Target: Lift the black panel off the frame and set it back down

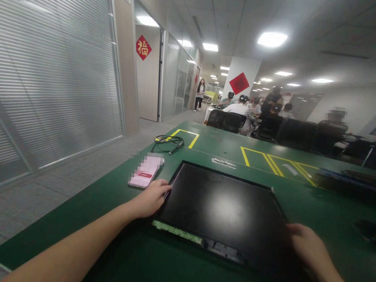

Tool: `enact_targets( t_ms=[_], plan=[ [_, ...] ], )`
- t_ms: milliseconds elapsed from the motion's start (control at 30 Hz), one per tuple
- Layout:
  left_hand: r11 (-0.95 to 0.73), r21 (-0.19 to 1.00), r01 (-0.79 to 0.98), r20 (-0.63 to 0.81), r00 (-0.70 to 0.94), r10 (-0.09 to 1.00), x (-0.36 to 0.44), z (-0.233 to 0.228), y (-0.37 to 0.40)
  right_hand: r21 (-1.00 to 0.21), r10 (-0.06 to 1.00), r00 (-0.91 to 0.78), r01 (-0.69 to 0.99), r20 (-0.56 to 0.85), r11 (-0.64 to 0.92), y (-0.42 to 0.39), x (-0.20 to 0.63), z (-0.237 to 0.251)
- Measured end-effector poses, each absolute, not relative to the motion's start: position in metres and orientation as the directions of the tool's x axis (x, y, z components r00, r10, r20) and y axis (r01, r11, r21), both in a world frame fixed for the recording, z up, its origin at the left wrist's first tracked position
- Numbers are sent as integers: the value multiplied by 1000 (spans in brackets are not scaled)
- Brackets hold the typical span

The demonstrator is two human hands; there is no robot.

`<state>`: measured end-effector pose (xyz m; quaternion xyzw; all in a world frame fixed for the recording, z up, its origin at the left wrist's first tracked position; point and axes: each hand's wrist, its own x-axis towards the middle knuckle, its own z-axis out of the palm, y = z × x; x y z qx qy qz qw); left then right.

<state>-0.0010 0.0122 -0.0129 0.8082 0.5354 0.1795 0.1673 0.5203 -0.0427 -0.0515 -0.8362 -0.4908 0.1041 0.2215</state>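
A black LCD screen panel [208, 197] lies face up above the green table, its glossy surface reflecting a ceiling light. Along its near edge runs a green circuit board strip [177, 232]. My left hand [152, 196] grips the panel's left edge, thumb on top and the other fingers partly hidden. At the right edge, my right hand [310, 247] holds the panel, its fingertips partly out of sight. Whether the panel rests on the table or is slightly lifted, I cannot tell.
On the green table [97, 221], a phone [145, 172] lies left of the panel. Behind it is a coiled black cable [168, 144]. Yellow tape [256, 152] marks the far side. Dark objects [356, 182] lie at right. Several people sit beyond; one person [200, 95] stands in the aisle.
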Motion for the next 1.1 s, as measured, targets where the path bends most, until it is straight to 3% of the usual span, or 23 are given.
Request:
enact_targets(
  t_ms=[300,567,733,867,1100],
  plan=[
    [-351,474,808,163,311,936,2,-22,13,-509,856,515,746,31,-430,-42,521,-52],
    [-292,651,700,145,263,954,-2,-16,10,-506,858,510,758,67,-412,-44,516,-53],
    [-217,833,509,121,214,969,-2,-10,7,-524,847,526,744,75,-416,-43,519,-56],
    [-74,971,228,31,186,982,5,-2,4,-517,852,518,750,72,-412,-42,520,-54],
    [183,980,-73,-179,56,982,16,8,-4,-496,861,505,763,58,-414,-42,521,-56]
  ],
)
